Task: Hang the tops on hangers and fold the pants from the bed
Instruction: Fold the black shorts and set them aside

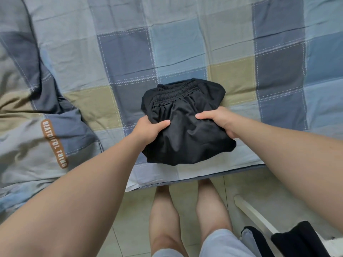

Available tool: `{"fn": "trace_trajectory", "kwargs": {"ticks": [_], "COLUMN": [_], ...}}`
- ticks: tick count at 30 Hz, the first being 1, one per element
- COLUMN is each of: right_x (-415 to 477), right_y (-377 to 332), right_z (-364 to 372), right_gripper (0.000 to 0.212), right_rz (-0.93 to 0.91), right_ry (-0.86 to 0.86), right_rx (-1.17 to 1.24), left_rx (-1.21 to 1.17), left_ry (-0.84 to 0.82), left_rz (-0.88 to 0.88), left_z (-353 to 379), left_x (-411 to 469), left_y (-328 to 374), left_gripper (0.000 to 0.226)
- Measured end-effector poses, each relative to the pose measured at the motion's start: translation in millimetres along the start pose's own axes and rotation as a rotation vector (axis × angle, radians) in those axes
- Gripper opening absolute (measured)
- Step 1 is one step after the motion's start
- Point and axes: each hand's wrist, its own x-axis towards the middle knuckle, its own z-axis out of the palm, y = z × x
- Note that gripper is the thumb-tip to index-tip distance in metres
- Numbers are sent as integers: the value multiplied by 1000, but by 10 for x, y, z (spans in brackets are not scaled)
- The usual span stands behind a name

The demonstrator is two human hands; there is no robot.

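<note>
Each thumb lies flat on top of the black cloth, and the other fingers curl under the bundle's sides, mostly hidden. So the left hand (pixel 148 129) and the right hand (pixel 221 120) each pinch one flank of the folded pants (pixel 185 145). The hold on both sides is probably meant to keep the layers from sliding apart while the bundle is squared or lifted.

The pants sit on the checked bed cover (pixel 130 52), just beyond the bed's near edge (pixel 204 176). Their elastic waistband (pixel 176 91) is on the side far from that edge, and the loose hem is on the side toward it. Being this close to the edge keeps them within easy reach of the person standing there.

Below the edge and to the right, dark clothes (pixel 300 240) hang over a white frame; whether they are tops cannot be told.
</note>
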Motion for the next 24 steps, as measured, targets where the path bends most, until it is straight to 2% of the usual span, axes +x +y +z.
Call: {"fn": "trace_trajectory", "kwargs": {"ticks": [3,10,16,21,24], "right_x": [-270,-1397,-2510,-3351,-3838], "right_y": [168,332,371,550,737], "right_z": [-33,-91,-261,-247,-45], "right_gripper": [65,86,65,59,46], "right_rz": [23,-10,-102,-223,-304], "right_ry": [11,-5,58,130,180], "right_rx": [28,97,180,282,409], "left_rx": [35,3,-81,-77,-2], "left_ry": [-11,20,-35,-119,-198], "left_rz": [-36,-67,-24,69,148], "left_z": [-75,-18,46,-85,-245], "left_x": [-298,-1356,-2326,-2932,-3253], "left_y": [-91,-30,153,306,377], "left_gripper": [50,41,30,42,48]}}
